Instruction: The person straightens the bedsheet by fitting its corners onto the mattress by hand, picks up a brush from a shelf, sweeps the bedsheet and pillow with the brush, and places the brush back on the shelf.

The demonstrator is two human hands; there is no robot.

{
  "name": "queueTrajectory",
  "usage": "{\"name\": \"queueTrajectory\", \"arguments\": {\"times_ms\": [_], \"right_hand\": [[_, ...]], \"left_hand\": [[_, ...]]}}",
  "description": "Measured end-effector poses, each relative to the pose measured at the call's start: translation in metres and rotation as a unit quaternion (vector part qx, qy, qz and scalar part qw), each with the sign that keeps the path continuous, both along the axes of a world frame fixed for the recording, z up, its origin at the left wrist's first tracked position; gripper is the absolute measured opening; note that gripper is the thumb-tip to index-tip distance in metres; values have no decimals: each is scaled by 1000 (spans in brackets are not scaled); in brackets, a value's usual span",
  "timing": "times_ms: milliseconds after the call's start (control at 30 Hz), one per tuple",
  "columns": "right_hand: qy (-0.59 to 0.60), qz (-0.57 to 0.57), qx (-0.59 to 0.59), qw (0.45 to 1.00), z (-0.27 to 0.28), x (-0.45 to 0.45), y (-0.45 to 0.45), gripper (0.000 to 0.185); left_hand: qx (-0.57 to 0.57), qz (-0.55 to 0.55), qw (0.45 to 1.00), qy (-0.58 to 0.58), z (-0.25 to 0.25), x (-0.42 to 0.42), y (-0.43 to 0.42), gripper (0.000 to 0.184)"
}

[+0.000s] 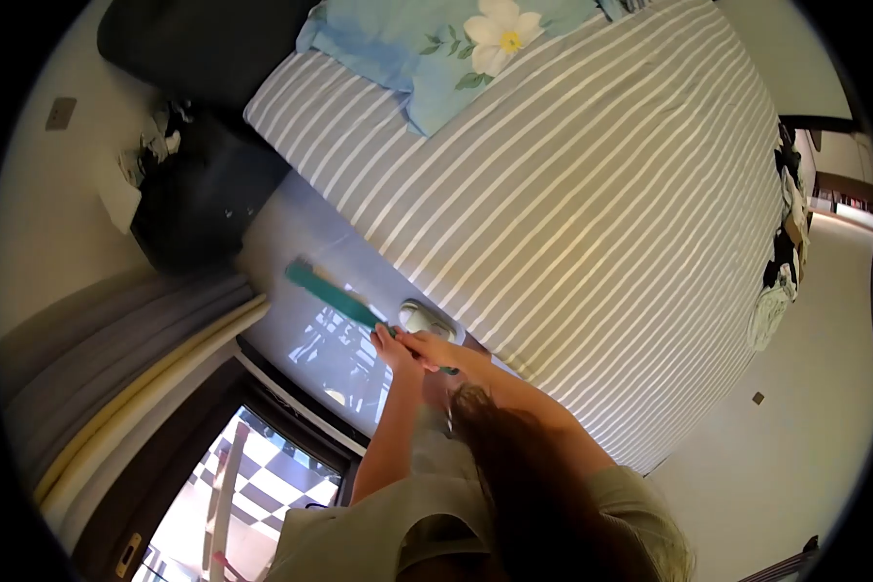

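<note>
A long green brush point(332, 294) is held out in front of my body, its head over the floor between the bed and the curtain. My left hand point(394, 349) is closed around the handle nearer the brush head. Just behind it, my right hand point(431, 351) grips the same handle, and the green handle end shows past my fingers. What lies on the underside of the head is mostly hidden. A pale shoe point(425, 318) is on the floor just beyond my hands, beside the bed.
A bed with a grey-and-white striped sheet point(553, 223) fills the right, with a blue floral pillow point(427, 58) on it. A dark nightstand point(199, 189) stands at the left, above a grey curtain point(116, 339). A glass door point(252, 485) is at lower left.
</note>
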State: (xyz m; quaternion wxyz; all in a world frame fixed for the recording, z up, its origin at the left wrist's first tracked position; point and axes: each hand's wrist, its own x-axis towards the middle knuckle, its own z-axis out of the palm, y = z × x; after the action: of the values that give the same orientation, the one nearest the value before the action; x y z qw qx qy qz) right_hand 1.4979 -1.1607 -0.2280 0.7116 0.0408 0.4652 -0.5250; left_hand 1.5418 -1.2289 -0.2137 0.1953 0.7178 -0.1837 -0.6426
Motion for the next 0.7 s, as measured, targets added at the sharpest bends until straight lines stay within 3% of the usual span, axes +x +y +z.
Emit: {"name": "queueTrajectory", "arguments": {"times_ms": [100,167,200,333,400,467,500,567,700], "right_hand": [[18,40,-5,999,10,-11,11,40],[10,-71,-10,997,11,-15,21,38],[7,-125,-14,992,9,-17,26,37],[180,-293,109,933,-3,-50,47,32],[241,-377,158,880,-15,-75,62,27],[273,-465,182,822,-24,-110,80,24],[193,-488,174,833,6,-139,90,21],[174,-522,193,812,11,-180,108,18],[223,-578,218,754,-24,-239,143,21]], "left_hand": [[-16,-65,996,61,-16,6,5,25],[5,-128,989,70,14,-26,10,19],[-22,-202,971,122,3,-32,12,19],[-63,-337,923,175,-19,-107,44,14],[-114,-460,861,186,-24,-149,65,15],[-52,-510,832,213,-24,-195,89,15],[-22,-534,814,225,-24,-218,99,15],[57,-579,779,234,-22,-263,115,16],[119,-640,720,243,-38,-338,156,17]]}}
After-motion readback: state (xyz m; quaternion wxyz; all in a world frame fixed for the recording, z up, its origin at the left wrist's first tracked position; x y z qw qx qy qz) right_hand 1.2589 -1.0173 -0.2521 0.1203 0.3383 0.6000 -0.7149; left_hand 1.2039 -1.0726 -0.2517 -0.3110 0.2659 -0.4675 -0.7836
